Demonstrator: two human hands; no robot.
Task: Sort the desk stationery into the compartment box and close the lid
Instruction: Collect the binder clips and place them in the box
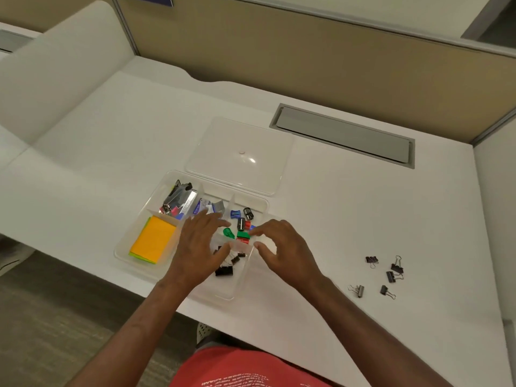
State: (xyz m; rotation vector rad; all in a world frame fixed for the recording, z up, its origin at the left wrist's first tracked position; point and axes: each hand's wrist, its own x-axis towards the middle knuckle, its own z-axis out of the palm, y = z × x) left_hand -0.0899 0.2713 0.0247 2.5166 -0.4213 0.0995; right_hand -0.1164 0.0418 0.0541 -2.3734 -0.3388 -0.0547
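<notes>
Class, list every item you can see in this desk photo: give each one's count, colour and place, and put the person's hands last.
Clear plastic compartment box: one, desk centre, open.
Clear lid: one, flat behind the box.
Orange and green sticky notes: one stack, near-left compartment.
Silver staplers: count unclear, far-left compartment.
Small pencil sharpeners: several, blue, black, green, red, far-right compartment.
Black binder clips in the box: several, near-right compartment.
Loose binder clips: five, mostly black, on the desk right of the box.
Grey cable hatch: one, desk rear.
Left hand: fingers straight, over the box.
Right hand: fingers curled at the box's divider.
</notes>
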